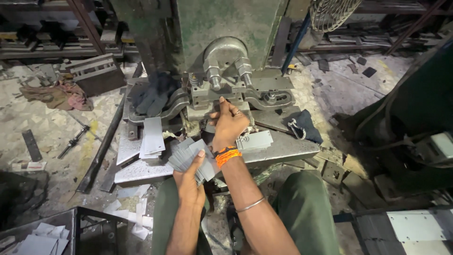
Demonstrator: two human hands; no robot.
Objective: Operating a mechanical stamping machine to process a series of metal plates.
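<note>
Big green metal press machine (222,28) sits right ahead of both hands, its steel desk (288,148) spreading under them. Left hand (188,177) is closed around a fanned stack of thin grey metal plates (191,158), held low over the desk's near edge. Right hand (229,123) is pinched shut at the grey clamped die (222,92), just above the stack; whether it grips a plate, can't tell.

A small flat carton (28,165), white with a red band, lies on the littered workshop floor (42,123), far to the left of the fingers (225,107) at the press; no labels, signs or screens show.
</note>
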